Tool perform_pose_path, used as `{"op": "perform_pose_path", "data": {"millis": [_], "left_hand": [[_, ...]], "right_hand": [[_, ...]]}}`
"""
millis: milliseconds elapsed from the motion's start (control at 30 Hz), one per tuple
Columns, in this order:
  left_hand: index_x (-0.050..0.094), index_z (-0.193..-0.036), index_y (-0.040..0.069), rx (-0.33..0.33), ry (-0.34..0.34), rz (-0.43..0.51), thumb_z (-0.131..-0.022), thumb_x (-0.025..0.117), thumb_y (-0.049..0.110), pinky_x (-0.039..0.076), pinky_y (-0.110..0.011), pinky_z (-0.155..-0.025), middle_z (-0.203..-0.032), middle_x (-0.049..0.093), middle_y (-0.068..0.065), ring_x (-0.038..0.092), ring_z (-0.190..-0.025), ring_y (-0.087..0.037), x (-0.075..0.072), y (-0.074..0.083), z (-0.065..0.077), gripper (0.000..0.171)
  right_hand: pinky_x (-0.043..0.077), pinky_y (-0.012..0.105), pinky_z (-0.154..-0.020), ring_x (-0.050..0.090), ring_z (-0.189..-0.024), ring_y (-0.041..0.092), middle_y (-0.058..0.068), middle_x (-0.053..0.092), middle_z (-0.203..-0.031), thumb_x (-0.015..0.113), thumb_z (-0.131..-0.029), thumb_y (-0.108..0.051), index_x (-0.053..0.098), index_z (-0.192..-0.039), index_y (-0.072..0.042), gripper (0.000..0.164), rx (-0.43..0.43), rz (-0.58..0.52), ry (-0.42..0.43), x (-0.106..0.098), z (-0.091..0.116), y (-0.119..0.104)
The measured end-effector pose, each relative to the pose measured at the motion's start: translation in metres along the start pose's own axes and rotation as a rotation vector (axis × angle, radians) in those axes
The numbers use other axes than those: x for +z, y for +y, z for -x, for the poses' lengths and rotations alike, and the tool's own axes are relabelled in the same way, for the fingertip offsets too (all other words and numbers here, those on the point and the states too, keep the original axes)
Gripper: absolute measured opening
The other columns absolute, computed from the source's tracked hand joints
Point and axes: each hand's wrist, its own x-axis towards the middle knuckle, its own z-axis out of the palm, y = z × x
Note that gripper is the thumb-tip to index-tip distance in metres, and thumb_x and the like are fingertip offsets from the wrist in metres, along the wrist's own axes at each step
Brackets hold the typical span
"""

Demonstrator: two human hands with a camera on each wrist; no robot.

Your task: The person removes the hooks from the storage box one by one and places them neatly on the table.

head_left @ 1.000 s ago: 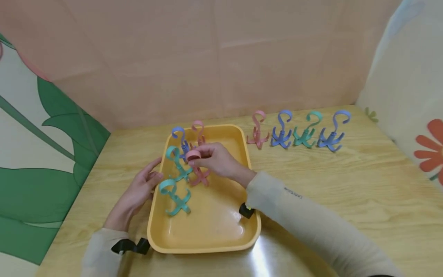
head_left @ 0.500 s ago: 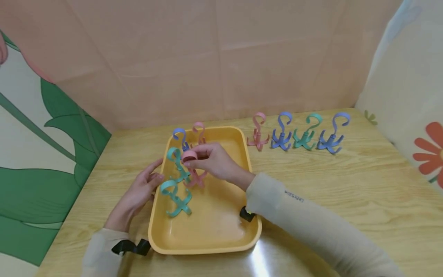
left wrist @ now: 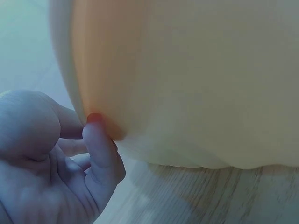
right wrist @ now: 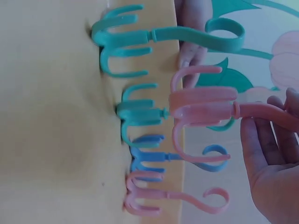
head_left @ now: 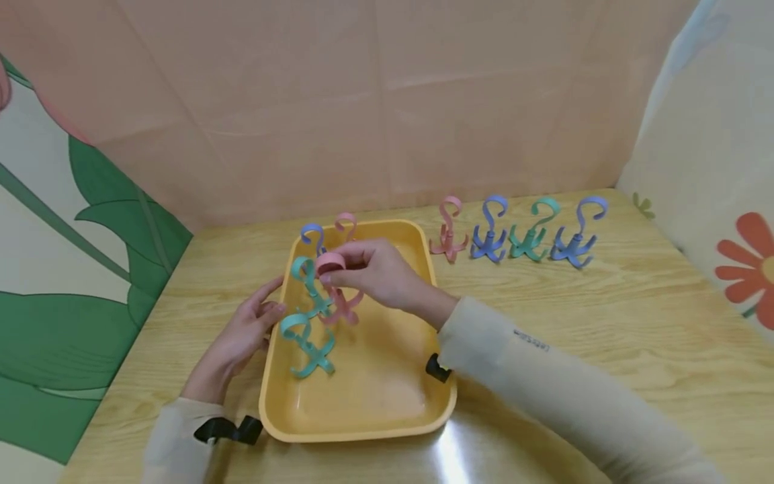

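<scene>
My right hand (head_left: 387,274) holds a pink octopus-style hanging hook (head_left: 342,306) by its curved stem. The right wrist view shows this pink hook (right wrist: 203,105) raised over the tray floor with its prongs apart from the other hooks. Inside the yellow tray (head_left: 363,437), along its left side, stand two teal hooks (head_left: 314,353). A blue hook (head_left: 312,232) and another pink hook (head_left: 347,222) are farther back, partly covered by my right hand. My left hand (head_left: 248,329) grips the tray's left edge; the left wrist view shows its fingertips (left wrist: 100,135) against the wall.
To the right of the tray, a row of standing hooks lines the wooden table (head_left: 574,323): a pink one (head_left: 449,242), a blue one (head_left: 488,243), a green one (head_left: 530,242) and another blue one (head_left: 573,247). A pinkish backdrop (head_left: 387,107) rises behind.
The held pink hook has shifted slightly left and up with my right hand. My left hand keeps its place at the tray's edge.
</scene>
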Motion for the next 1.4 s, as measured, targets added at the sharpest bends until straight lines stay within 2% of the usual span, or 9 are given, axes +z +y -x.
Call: {"op": "perform_pose_path", "data": {"millis": [167, 267, 400, 633, 833, 933, 1033, 1167, 1400], "left_hand": [[0.015, -0.163, 0.015, -0.009, 0.014, -0.002, -0.109, 0.043, 0.011, 0.057, -0.034, -0.055, -0.104, 0.063, -0.011, 0.066, -0.077, -0.02, -0.001, 0.001, 0.001, 0.061], [0.015, -0.163, 0.015, -0.016, 0.018, -0.004, -0.109, 0.043, 0.011, 0.057, -0.033, -0.055, -0.104, 0.063, -0.011, 0.066, -0.077, -0.019, -0.002, 0.002, 0.002, 0.061], [0.015, -0.163, 0.015, -0.016, 0.02, -0.003, -0.109, 0.043, 0.011, 0.057, -0.034, -0.056, -0.104, 0.063, -0.011, 0.066, -0.077, -0.02, -0.002, 0.002, 0.004, 0.061], [0.016, -0.162, 0.015, -0.004, 0.016, 0.003, -0.108, 0.044, 0.011, 0.057, -0.035, -0.053, -0.102, 0.062, -0.011, 0.065, -0.073, -0.019, -0.001, -0.002, 0.004, 0.061], [0.015, -0.162, 0.013, 0.007, 0.013, 0.013, -0.109, 0.043, 0.01, 0.057, -0.034, -0.053, -0.101, 0.063, -0.01, 0.065, -0.072, -0.018, -0.001, -0.004, 0.002, 0.06], [0.015, -0.162, 0.014, 0.009, 0.008, 0.012, -0.109, 0.042, 0.011, 0.058, -0.037, -0.056, -0.103, 0.063, -0.011, 0.067, -0.074, -0.02, 0.0, -0.003, 0.001, 0.06], [0.015, -0.162, 0.014, 0.009, 0.004, 0.011, -0.109, 0.042, 0.011, 0.059, -0.039, -0.057, -0.105, 0.063, -0.012, 0.068, -0.074, -0.022, 0.001, -0.003, 0.0, 0.06], [0.016, -0.162, 0.014, 0.004, 0.005, 0.013, -0.109, 0.042, 0.011, 0.058, -0.037, -0.055, -0.103, 0.063, -0.012, 0.068, -0.073, -0.021, 0.001, -0.003, 0.0, 0.06], [0.015, -0.162, 0.014, 0.004, 0.008, 0.013, -0.109, 0.042, 0.012, 0.057, -0.034, -0.054, -0.105, 0.064, -0.012, 0.068, -0.074, -0.021, 0.001, -0.003, -0.001, 0.06]], "right_hand": [[0.058, 0.034, -0.072, 0.07, -0.089, 0.038, 0.011, 0.075, -0.093, 0.075, -0.091, -0.005, 0.075, -0.108, -0.001, 0.017, -0.014, -0.002, 0.007, -0.009, 0.005, -0.011], [0.057, 0.03, -0.07, 0.069, -0.089, 0.04, 0.012, 0.074, -0.092, 0.073, -0.091, -0.003, 0.075, -0.109, 0.001, 0.018, -0.031, -0.004, 0.021, -0.015, 0.009, -0.015], [0.057, 0.03, -0.07, 0.068, -0.092, 0.044, 0.012, 0.075, -0.095, 0.073, -0.091, -0.002, 0.075, -0.109, 0.002, 0.018, -0.041, -0.008, 0.031, -0.025, 0.015, -0.018], [0.057, 0.03, -0.074, 0.071, -0.087, 0.024, 0.012, 0.075, -0.096, 0.072, -0.091, 0.0, 0.072, -0.11, 0.006, 0.019, -0.015, 0.021, 0.093, -0.046, 0.027, -0.023], [0.057, 0.032, -0.08, 0.071, -0.091, 0.023, 0.012, 0.074, -0.099, 0.074, -0.092, -0.005, 0.074, -0.111, -0.001, 0.02, -0.012, 0.054, 0.136, -0.069, 0.039, -0.024], [0.058, 0.032, -0.08, 0.071, -0.094, 0.025, 0.015, 0.074, -0.101, 0.074, -0.091, -0.005, 0.074, -0.111, -0.002, 0.021, -0.038, 0.06, 0.16, -0.082, 0.045, -0.023], [0.057, 0.028, -0.076, 0.065, -0.097, 0.019, 0.018, 0.073, -0.1, 0.075, -0.09, -0.004, 0.074, -0.11, 0.002, 0.02, -0.072, 0.055, 0.175, -0.095, 0.051, -0.022], [0.056, 0.025, -0.073, 0.063, -0.094, 0.02, 0.018, 0.072, -0.099, 0.075, -0.091, -0.005, 0.074, -0.109, 0.003, 0.02, -0.063, 0.053, 0.193, -0.11, 0.059, -0.02], [0.057, 0.031, -0.081, 0.071, -0.096, 0.032, 0.019, 0.073, -0.102, 0.075, -0.092, -0.01, 0.072, -0.113, 0.002, 0.025, 0.019, 0.056, 0.252, -0.129, 0.074, -0.01]]}}
